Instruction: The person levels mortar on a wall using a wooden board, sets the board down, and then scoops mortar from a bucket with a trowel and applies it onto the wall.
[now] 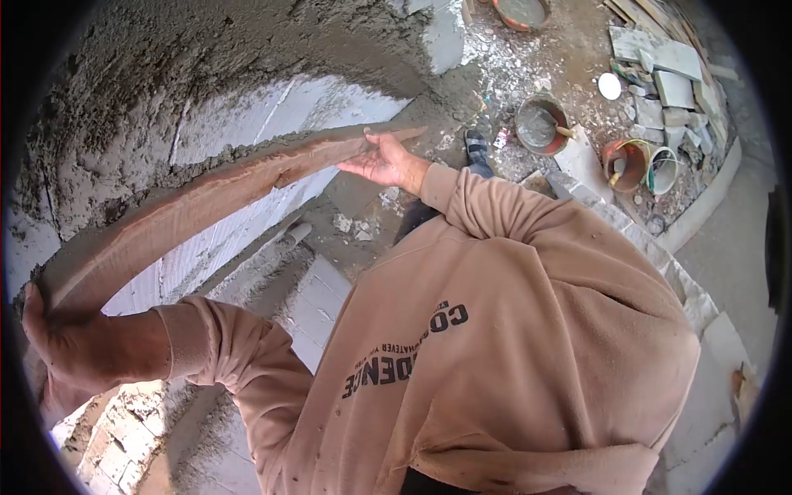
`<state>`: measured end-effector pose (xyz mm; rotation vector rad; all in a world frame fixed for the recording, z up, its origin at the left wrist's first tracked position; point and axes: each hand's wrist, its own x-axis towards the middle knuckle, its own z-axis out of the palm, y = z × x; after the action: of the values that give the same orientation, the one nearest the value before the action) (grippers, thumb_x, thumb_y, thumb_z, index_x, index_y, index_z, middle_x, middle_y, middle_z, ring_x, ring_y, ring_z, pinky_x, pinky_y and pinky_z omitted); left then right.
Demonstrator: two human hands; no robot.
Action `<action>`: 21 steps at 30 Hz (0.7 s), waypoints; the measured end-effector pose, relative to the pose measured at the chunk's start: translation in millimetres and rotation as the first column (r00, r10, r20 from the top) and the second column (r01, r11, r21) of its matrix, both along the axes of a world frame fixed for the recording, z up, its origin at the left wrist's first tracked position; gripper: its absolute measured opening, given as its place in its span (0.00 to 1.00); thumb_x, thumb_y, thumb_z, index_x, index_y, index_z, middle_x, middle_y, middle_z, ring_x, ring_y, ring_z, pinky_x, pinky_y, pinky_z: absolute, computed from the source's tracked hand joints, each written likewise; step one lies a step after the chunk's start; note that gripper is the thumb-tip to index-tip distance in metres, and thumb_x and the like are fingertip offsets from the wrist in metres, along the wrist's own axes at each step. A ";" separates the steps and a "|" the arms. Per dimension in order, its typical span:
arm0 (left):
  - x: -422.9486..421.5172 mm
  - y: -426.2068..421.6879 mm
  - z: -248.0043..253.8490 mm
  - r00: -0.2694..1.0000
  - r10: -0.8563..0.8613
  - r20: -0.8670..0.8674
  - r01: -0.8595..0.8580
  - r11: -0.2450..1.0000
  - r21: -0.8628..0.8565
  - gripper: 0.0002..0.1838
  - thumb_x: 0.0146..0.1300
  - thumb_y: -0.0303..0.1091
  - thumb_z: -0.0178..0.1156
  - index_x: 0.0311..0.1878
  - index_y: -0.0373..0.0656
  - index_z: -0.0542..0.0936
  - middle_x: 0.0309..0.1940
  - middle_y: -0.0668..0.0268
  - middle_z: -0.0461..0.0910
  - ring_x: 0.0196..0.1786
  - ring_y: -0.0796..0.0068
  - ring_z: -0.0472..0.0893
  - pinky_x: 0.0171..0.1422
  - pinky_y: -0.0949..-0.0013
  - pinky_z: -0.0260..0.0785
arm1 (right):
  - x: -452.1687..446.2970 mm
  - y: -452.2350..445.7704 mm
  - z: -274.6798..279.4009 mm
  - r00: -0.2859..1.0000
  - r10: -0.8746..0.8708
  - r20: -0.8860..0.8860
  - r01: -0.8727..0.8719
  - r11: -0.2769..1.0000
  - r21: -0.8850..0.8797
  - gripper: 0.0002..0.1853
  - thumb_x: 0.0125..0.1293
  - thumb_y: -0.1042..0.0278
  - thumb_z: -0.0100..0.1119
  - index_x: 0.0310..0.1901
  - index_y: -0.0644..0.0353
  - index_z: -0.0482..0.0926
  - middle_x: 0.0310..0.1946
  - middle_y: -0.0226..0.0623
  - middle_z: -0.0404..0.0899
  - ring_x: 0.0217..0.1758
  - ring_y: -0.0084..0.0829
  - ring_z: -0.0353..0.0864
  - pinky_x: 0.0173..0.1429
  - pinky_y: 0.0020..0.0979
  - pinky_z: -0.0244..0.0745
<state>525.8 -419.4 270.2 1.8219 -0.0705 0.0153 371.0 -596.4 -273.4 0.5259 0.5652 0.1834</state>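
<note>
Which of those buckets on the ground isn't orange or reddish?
The whitish bucket, furthest right in the picture, right beside an orange bucket. Its pale colour sets it apart; the other three look orange or reddish.

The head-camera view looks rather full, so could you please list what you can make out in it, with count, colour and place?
Board: one, brown, along the wall, between both hands
Wall: one, pale with rough grey coating, upper left
Pale blocks: several, greyish, below the board
Buckets or basins: four, three orange-red, one whitish, top and upper right
Round disc: one, white, upper right
Slabs: many, pale grey, piled upper right
Shoe: one visible, dark with lighter bands, upper centre
Sweatshirt: one, tan with dark lettering, centre
Left hand: one, bare, board's near end
Right hand: one, bare, towards board's far end
</note>
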 end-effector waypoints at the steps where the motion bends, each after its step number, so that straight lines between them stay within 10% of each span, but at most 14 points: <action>1: 9.4 -7.3 -6.5 0.996 -0.035 0.088 0.033 0.999 0.021 0.16 0.57 0.35 0.69 0.46 0.36 0.82 0.45 0.57 0.83 0.47 0.65 0.82 0.58 0.63 0.76 | 2.7 -7.7 -4.4 1.000 -0.010 0.008 0.010 1.000 0.003 0.39 0.78 0.53 0.45 0.71 0.81 0.42 0.72 0.69 0.49 0.76 0.61 0.55 0.75 0.58 0.63; 9: 32.7 -103.1 -64.8 0.698 -0.072 0.712 0.112 0.994 -0.010 0.30 0.49 0.24 0.68 0.55 0.45 0.66 0.50 0.53 0.75 0.47 0.61 0.81 0.53 0.57 0.79 | 41.0 -66.2 -18.7 0.997 -0.056 -0.055 0.056 0.998 -0.010 0.47 0.76 0.52 0.48 0.72 0.83 0.30 0.74 0.69 0.43 0.77 0.62 0.51 0.76 0.56 0.61; 21: 43.0 -181.6 -106.1 0.375 -0.079 0.924 0.155 0.988 0.022 0.62 0.36 0.07 0.66 0.70 0.59 0.43 0.57 0.46 0.64 0.46 0.55 0.79 0.45 0.48 0.84 | 70.9 -110.5 -37.8 0.993 -0.044 -0.109 0.037 0.998 -0.057 0.42 0.78 0.50 0.44 0.74 0.74 0.35 0.75 0.67 0.41 0.77 0.62 0.50 0.74 0.61 0.62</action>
<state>568.8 -601.0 164.1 1.5063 -1.0089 0.9633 442.0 -707.0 -311.1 0.4957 0.6643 0.1004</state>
